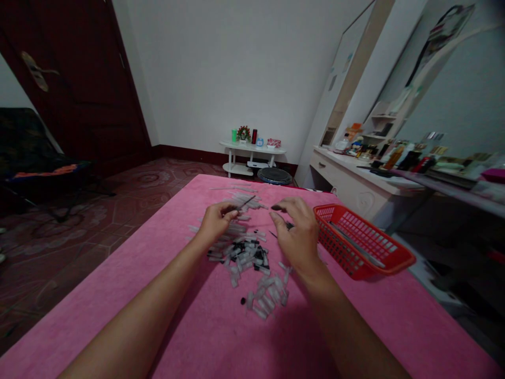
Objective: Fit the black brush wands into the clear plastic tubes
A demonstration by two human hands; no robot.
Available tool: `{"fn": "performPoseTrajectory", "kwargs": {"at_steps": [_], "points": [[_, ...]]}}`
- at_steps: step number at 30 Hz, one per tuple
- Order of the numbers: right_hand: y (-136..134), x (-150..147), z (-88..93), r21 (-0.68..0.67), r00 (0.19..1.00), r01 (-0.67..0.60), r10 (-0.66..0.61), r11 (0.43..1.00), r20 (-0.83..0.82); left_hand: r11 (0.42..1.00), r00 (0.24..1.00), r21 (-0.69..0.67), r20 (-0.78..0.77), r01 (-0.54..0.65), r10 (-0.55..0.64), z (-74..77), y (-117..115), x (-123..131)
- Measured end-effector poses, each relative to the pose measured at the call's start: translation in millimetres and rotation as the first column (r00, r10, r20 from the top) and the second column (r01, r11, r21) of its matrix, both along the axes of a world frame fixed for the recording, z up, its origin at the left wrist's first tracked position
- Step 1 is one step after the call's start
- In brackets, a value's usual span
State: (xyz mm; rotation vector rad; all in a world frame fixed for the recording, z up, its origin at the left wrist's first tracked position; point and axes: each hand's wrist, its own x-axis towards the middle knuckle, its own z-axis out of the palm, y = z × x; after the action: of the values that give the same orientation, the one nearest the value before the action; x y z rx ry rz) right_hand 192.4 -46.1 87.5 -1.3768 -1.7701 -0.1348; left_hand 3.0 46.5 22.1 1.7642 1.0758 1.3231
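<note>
My left hand (216,220) is closed on a thin dark pen refill (245,202) that points up and to the right. My right hand (296,229) hovers just right of it with curled fingers, thumb and forefinger pinching a small dark piece (277,208). Between and below my hands a heap of clear pen caps and black parts (248,258) lies on the pink cloth (165,284). More clear tubes (240,195) lie beyond my hands.
A red plastic basket (361,242) sits at the right edge of the pink cloth, holding a long thin stick. A dresser with bottles (366,173) stands right, a small white table (252,150) at the far wall, a dark chair (35,163) left.
</note>
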Motion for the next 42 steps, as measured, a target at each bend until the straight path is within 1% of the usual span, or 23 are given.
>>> {"fn": "performPoseTrajectory", "kwargs": {"at_steps": [1, 2, 3, 4, 5, 6, 8, 10, 13, 15, 17, 19, 20, 21, 22, 24, 26, 30, 32, 34, 36, 39, 42], "points": [[-0.8, -2.2, -0.5, -0.100, 0.994, -0.111, 0.112, 0.989, 0.002, 0.999, 0.993, -0.028, 0.115, -0.018, 0.021, 1.5, 0.7, -1.3], [-1.7, -4.7, -2.0, -0.220, 0.972, -0.225, 0.235, 0.949, 0.017, 0.998, 0.976, -0.057, 0.212, -0.027, 0.039, 3.0, 0.8, -2.2], [-3.1, -7.4, -4.3, -0.340, 0.935, -0.317, 0.351, 0.885, 0.042, 0.996, 0.956, -0.082, 0.288, -0.029, 0.052, 4.3, 0.4, -2.7], [-5.1, -10.5, -7.1, -0.446, 0.891, -0.372, 0.448, 0.814, 0.075, 0.994, 0.937, -0.102, 0.343, -0.028, 0.061, 5.4, -0.2, -3.0], [-7.8, -14.0, -10.2, -0.531, 0.845, -0.390, 0.521, 0.752, 0.117, 0.993, 0.923, -0.118, 0.380, -0.024, 0.068, 6.0, -0.9, -3.0], [-11.2, -17.7, -13.5, -0.592, 0.804, -0.384, 0.572, 0.709, 0.164, 0.992, 0.912, -0.128, 0.403, -0.021, 0.071, 6.4, -1.5, -2.9], [-19.0, -25.7, -19.9, -0.668, 0.736, -0.336, 0.627, 0.664, 0.253, 0.991, 0.900, -0.134, 0.431, -0.011, 0.069, 6.4, -2.3, -2.4], [-26.2, -33.4, -25.1, -0.714, 0.687, -0.274, 0.650, 0.644, 0.323, 0.991, 0.894, -0.133, 0.445, -0.003, 0.062, 6.1, -2.4, -2.0], [-31.0, -39.7, -29.5, -0.730, 0.652, -0.215, 0.652, 0.649, 0.388, 0.991, 0.898, -0.137, 0.438, 0.012, 0.050, 5.6, -1.8, -1.8], [-27.7, -37.9, -29.9, -0.710, 0.680, -0.241, 0.637, 0.662, 0.363, 0.991, 0.916, -0.128, 0.400, 0.028, 0.025, 4.4, -1.0, -1.4], [-18.7, -30.9, -29.4, -0.662, 0.764, -0.305, 0.591, 0.684, 0.258, 0.993, 0.938, -0.109, 0.346, 0.054, -0.013, 2.2, -0.3, -0.2], [-5.5, -20.1, -29.9, -0.601, 0.861, -0.359, 0.502, 0.714, 0.081, 0.992, 0.948, -0.097, 0.315, 0.085, -0.050, -0.5, -0.3, 2.0], [1.9, -14.0, -31.0, -0.576, 0.895, -0.380, 0.444, 0.723, -0.033, 0.989, 0.948, -0.101, 0.311, 0.109, -0.072, -1.7, -0.8, 3.6], [9.2, -8.0, -32.8, -0.550, 0.910, -0.405, 0.382, 0.730, -0.163, 0.985, 0.945, -0.110, 0.314, 0.136, -0.095, -2.6, -1.8, 5.5], [16.2, -2.4, -35.4, -0.512, 0.901, -0.429, 0.310, 0.744, -0.304, 0.979, 0.942, -0.124, 0.316, 0.163, -0.117, -3.1, -3.3, 7.6], [27.4, 6.4, -42.5, -0.430, 0.813, -0.464, 0.179, 0.775, -0.554, 0.964, 0.935, -0.155, 0.317, 0.215, -0.158, -2.9, -7.7, 12.5], [34.0, 10.8, -50.5, -0.378, 0.691, -0.484, 0.080, 0.789, -0.718, 0.948, 0.925, -0.179, 0.325, 0.264, -0.196, -1.6, -13.3, 17.9], [36.0, 9.2, -61.4, -0.336, 0.464, -0.551, -0.054, 0.764, -0.884, 0.911, 0.898, -0.196, 0.334, 0.362, -0.285, 1.0, -23.1, 27.5], [34.8, 7.6, -62.1, -0.298, 0.384, -0.567, -0.073, 0.768, -0.920, 0.904, 0.895, -0.201, 0.326, 0.379, -0.303, 1.3, -25.3, 30.2], [33.9, 7.8, -60.6, -0.258, 0.331, -0.582, -0.065, 0.771, -0.941, 0.902, 0.898, -0.200, 0.309, 0.383, -0.313, 1.0, -25.7, 31.1], [33.8, 9.6, -58.3, -0.243, 0.302, -0.596, -0.067, 0.765, -0.951, 0.903, 0.903, -0.191, 0.282, 0.384, -0.324, 0.2, -25.2, 30.9], [34.6, 12.8, -56.1, -0.259, 0.295, -0.592, -0.093, 0.763, -0.951, 0.904, 0.910, -0.184, 0.241, 0.386, -0.339, -1.1, -24.4, 30.1], [36.2, 14.6, -56.2, -0.237, 0.278, -0.577, -0.085, 0.781, -0.957, 0.902, 0.920, -0.205, 0.186, 0.380, -0.345, -0.9, -25.1, 29.8]]}}
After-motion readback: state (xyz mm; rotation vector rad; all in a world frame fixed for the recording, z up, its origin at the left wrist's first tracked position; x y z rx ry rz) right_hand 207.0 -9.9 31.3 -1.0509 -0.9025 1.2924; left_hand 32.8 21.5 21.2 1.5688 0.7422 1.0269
